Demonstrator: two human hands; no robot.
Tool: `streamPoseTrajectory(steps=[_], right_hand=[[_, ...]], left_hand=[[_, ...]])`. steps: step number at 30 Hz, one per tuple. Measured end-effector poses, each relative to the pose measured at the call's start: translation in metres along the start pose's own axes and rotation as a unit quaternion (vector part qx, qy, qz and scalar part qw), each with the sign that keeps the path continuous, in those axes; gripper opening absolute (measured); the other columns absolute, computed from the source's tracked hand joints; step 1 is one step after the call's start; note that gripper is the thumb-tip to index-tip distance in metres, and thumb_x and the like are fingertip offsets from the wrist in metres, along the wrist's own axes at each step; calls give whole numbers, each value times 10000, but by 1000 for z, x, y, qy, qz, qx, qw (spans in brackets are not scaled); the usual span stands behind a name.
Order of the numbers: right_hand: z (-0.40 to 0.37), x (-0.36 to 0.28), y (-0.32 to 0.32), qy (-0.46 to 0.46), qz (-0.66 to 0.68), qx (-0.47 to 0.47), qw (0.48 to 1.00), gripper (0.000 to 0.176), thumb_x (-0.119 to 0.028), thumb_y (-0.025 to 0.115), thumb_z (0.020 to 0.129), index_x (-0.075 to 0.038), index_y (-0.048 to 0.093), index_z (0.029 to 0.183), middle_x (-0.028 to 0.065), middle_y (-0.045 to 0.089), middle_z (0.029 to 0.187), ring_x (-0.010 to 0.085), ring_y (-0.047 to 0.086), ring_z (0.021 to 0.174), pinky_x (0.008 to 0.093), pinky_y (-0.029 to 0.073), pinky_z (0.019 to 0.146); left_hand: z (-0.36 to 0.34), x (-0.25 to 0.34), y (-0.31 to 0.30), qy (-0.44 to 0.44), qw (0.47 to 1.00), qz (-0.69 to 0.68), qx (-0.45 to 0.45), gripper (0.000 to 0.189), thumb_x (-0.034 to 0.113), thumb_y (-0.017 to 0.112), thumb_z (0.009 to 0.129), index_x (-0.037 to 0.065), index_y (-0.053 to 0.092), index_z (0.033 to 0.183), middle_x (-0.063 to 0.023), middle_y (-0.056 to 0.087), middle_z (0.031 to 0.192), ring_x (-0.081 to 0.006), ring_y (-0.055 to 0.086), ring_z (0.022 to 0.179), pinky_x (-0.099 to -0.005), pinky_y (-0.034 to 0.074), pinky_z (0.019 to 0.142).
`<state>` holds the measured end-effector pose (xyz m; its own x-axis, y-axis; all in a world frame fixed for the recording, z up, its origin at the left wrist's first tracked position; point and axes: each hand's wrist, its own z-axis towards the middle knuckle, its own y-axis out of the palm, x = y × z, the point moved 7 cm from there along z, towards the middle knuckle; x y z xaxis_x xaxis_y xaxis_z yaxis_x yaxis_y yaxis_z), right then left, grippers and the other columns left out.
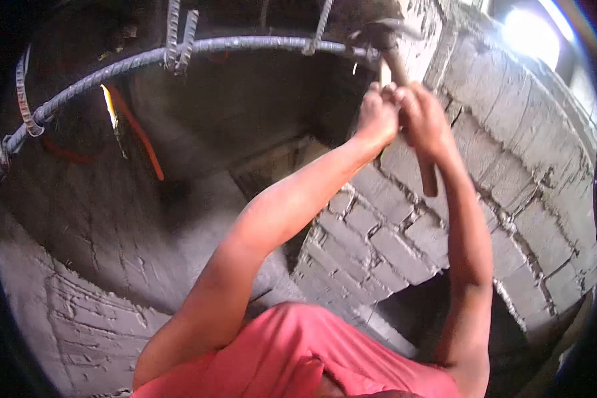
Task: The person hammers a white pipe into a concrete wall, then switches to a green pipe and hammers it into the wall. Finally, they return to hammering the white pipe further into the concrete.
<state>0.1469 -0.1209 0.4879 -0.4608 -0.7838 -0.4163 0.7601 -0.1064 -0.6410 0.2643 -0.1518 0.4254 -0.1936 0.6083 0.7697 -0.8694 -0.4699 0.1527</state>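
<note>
Raised high in front of me, my right hand is wrapped round the handle of a claw hammer. The hammer's metal head is at the top, close to the concrete edge and the end of the bent bar. Its handle sticks out below my fist. Just left of it, my left hand is closed, its fingertips touching or nearly touching my right hand. A short pale strip shows above the left fingers, and I cannot make out what they hold.
A ribbed steel bar curves across the top, with short rebar stubs joined to it. A rough block wall stands on the right. An orange tube hangs at left. A bright light glares at upper right.
</note>
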Motion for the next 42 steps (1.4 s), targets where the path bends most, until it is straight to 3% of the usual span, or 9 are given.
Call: streamPoseTrajectory(steps=[3,7,13,17,20,24,29,35,42], right_hand=[[0,-32,-8,-79,-32,97,992,343,-360,540,975,-25,587,1031,237,624,802,375,641,738,434,486,701],[-2,-44,-83,-196,147,259,934,300,-332,508,1022,-51,607,1065,52,605,713,88,546,548,241,419,448],[-73,-11,-105,-323,515,192,771,519,-645,652,817,-172,573,1018,9,457,795,195,439,650,358,427,581],[-162,12,-84,-341,463,249,779,530,-636,663,809,-203,539,1087,4,461,789,171,426,623,322,406,539],[-204,35,-55,-250,363,325,837,509,-611,609,872,-162,489,1079,34,462,700,159,451,526,303,399,443],[-244,89,1,-92,355,299,881,445,-507,587,932,-109,485,1102,64,486,674,182,495,525,337,483,482],[-251,130,48,126,290,262,912,367,-350,593,966,-2,503,1042,51,516,682,143,519,552,283,454,525],[-192,127,64,66,529,242,810,578,-543,462,985,-8,434,1203,46,509,757,146,507,562,284,434,511],[-136,96,67,-15,520,208,828,548,-546,502,965,-20,456,1113,74,506,747,195,532,596,343,480,552]], left_hand=[[16,-10,-7,23,999,-35,-6,438,410,473,973,-1,613,912,-143,618,736,-235,607,705,-392,467,638],[19,-23,-33,62,996,51,-30,455,417,433,1023,10,534,845,-107,554,609,-212,572,550,-395,446,556],[54,-80,-65,273,942,187,-63,400,421,447,1019,42,505,907,-183,566,619,-383,612,590,-440,458,535],[14,-197,-68,198,913,336,-117,294,346,493,987,54,510,960,-251,591,690,-467,633,696,-536,494,588],[-32,-207,-48,121,968,199,-94,394,442,491,989,51,489,935,-244,597,667,-474,629,741,-527,460,560],[-68,-161,-16,88,988,47,-117,501,526,473,988,31,437,918,-80,456,602,-183,524,543,-398,426,494],[-51,-117,-10,78,979,25,-187,392,447,451,1020,63,461,940,12,468,686,-76,472,588,-256,393,478],[-15,-82,-26,179,975,116,-64,460,491,409,1019,44,486,941,-61,468,580,-172,508,519,-333,401,494],[-1,-73,-28,179,973,145,-6,416,434,434,1023,30,457,924,-221,482,617,-478,561,629,-451,407,509]])
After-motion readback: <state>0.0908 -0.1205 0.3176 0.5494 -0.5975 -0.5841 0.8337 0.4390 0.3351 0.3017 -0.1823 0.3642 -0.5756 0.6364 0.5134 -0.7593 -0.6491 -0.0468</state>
